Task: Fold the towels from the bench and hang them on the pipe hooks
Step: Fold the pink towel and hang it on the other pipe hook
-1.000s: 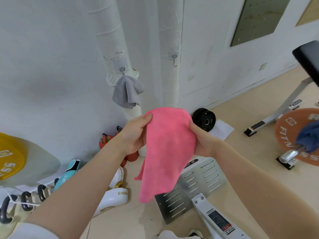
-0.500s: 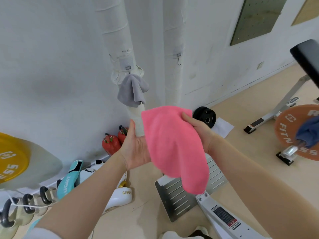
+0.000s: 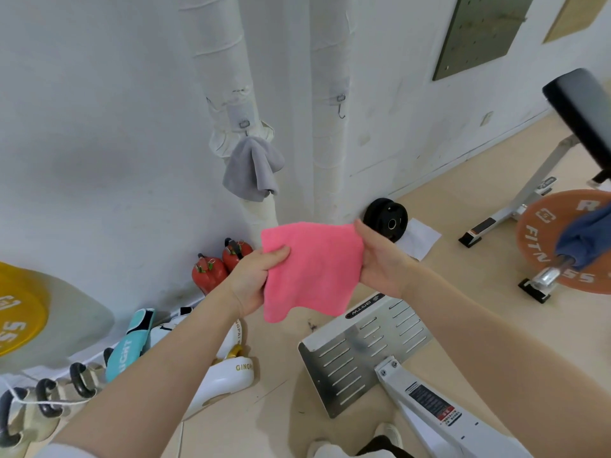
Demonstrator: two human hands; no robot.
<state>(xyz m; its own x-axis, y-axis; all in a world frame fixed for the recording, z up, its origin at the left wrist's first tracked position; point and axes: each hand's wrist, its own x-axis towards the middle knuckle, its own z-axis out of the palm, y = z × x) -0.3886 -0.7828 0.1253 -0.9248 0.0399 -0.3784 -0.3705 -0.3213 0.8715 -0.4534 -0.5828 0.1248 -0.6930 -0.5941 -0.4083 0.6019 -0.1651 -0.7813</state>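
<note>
A pink towel (image 3: 312,271), folded to a small square, is held between both hands in front of me. My left hand (image 3: 253,282) grips its left edge and my right hand (image 3: 380,262) holds its right edge. Two white wrapped pipes rise along the wall. The left pipe (image 3: 221,61) has a hook (image 3: 244,123) with a grey towel (image 3: 253,171) hanging from it. The right pipe (image 3: 330,61) carries a bare metal hook (image 3: 340,105). A blue towel (image 3: 585,236) is draped over a barbell end at the right.
A black bench pad (image 3: 582,110) on a white frame stands at the right, next to an orange weight plate (image 3: 558,246). A black plate (image 3: 385,219) leans at the wall. Red bottles (image 3: 220,267), kettlebells (image 3: 43,401) and a yellow plate (image 3: 16,309) sit at the left. A metal footplate (image 3: 363,352) lies below.
The hanging pink towel has been folded up shorter. My left hand, open half a second ago, now grips its left edge again, and both hands hold it as a compact square.
</note>
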